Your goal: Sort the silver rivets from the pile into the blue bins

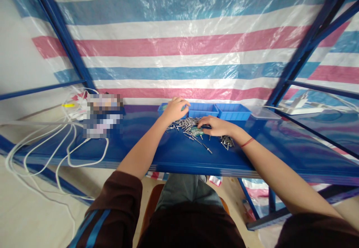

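Note:
My left hand [176, 109] is over the left blue bin [160, 109], its fingers bent and the thumb apart from them. Bits of green show in that bin beside the hand, too small to name. My right hand [214, 126] reaches into a heap of metal pop rivets [186, 124] on the blue table, its fingers curled with a gap to the thumb. By its fingertips lies a small green, partly clear piece [195, 131], which looks like a packet. A smaller bunch of rivets [226, 142] lies below my right wrist, and a few loose rivets [207, 149] lie nearer the front edge.
Two more blue bins [203, 109] [234, 112] stand in the row, with a clear plastic lid [265, 112] to their right. White cables [70, 147] trail over the table's left side near a blurred-out patch. A white power strip [301, 108] is at right. Blue posts [60, 27] frame a striped sheet.

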{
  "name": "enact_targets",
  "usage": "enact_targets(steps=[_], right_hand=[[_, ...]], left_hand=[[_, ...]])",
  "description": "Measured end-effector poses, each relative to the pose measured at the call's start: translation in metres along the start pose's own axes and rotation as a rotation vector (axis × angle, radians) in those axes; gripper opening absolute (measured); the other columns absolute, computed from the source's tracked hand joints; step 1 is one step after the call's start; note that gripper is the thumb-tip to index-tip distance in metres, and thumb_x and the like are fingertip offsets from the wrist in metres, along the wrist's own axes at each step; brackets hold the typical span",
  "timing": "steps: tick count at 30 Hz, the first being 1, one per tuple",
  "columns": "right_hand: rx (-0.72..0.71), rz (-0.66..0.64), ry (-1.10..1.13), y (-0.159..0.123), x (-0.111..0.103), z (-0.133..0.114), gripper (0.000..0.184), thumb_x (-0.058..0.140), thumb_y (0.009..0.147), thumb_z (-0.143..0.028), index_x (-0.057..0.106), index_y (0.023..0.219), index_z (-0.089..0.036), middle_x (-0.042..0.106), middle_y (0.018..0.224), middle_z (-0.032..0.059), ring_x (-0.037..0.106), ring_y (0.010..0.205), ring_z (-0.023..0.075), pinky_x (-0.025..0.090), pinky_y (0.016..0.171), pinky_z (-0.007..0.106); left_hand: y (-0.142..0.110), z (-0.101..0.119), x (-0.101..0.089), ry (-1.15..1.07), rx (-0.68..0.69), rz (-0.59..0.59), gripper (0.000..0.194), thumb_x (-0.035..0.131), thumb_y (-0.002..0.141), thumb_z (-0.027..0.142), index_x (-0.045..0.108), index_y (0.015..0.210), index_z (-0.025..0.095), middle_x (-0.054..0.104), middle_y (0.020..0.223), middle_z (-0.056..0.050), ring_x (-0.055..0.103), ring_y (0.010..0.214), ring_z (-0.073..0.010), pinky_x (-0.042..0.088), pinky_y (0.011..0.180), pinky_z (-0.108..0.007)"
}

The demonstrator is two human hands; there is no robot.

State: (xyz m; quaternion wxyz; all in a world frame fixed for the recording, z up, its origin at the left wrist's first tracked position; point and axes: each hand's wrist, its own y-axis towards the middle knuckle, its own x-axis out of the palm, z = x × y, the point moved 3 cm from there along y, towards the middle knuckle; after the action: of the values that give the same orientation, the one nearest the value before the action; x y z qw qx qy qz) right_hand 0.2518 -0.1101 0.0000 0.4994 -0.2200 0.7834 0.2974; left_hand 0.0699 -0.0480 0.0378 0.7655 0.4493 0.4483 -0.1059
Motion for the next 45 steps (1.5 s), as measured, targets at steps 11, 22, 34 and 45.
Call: enact_targets(steps=[11, 22, 34, 45], right_hand=[[-0.012, -0.052, -0.021, 0.001, -0.001, -0.003, 0.028, 0.061, 0.074, -0.023, 0.070, 0.099, -0.017, 0.066, 0.105, 0.0111, 0.058, 0.099, 0.0278, 0.040, 0.093, 0.044], [0.093, -0.020, -0.076, -0.002, -0.009, 0.005, 0.018, 0.060, 0.077, -0.027, 0.066, 0.089, -0.016, 0.065, 0.090, 0.0088, 0.058, 0.087, 0.0226, 0.043, 0.083, 0.037], [0.249, 0.415, 0.485, -0.009, -0.031, 0.014, 0.026, 0.069, 0.067, -0.034, 0.056, 0.085, -0.020, 0.061, 0.073, 0.0010, 0.059, 0.067, 0.0158, 0.049, 0.065, 0.033], [0.279, 0.491, 0.571, -0.007, -0.029, 0.010, 0.029, 0.072, 0.067, -0.041, 0.062, 0.080, -0.018, 0.065, 0.071, 0.0021, 0.059, 0.065, 0.0151, 0.050, 0.066, 0.033]], left_hand=[[-0.012, 0.046, 0.028, -0.161, 0.225, -0.505, 0.029, 0.065, 0.071, 0.046, 0.068, 0.085, 0.021, 0.063, 0.087, -0.004, 0.059, 0.073, -0.0164, 0.043, 0.068, -0.027], [-0.014, 0.038, 0.035, -0.088, 0.176, -0.581, 0.025, 0.059, 0.073, 0.031, 0.067, 0.095, 0.022, 0.060, 0.104, -0.003, 0.061, 0.085, -0.0147, 0.044, 0.081, -0.025], [-0.007, 0.035, 0.040, -0.394, -0.115, -0.155, 0.062, 0.057, 0.081, 0.045, 0.038, 0.133, 0.016, 0.055, 0.125, -0.017, 0.056, 0.110, -0.0269, 0.043, 0.091, -0.038], [0.002, 0.024, 0.050, -0.649, -0.138, -0.003, 0.018, 0.063, 0.077, 0.031, 0.052, 0.082, 0.017, 0.053, 0.068, 0.002, 0.051, 0.065, -0.0114, 0.040, 0.061, -0.024]])
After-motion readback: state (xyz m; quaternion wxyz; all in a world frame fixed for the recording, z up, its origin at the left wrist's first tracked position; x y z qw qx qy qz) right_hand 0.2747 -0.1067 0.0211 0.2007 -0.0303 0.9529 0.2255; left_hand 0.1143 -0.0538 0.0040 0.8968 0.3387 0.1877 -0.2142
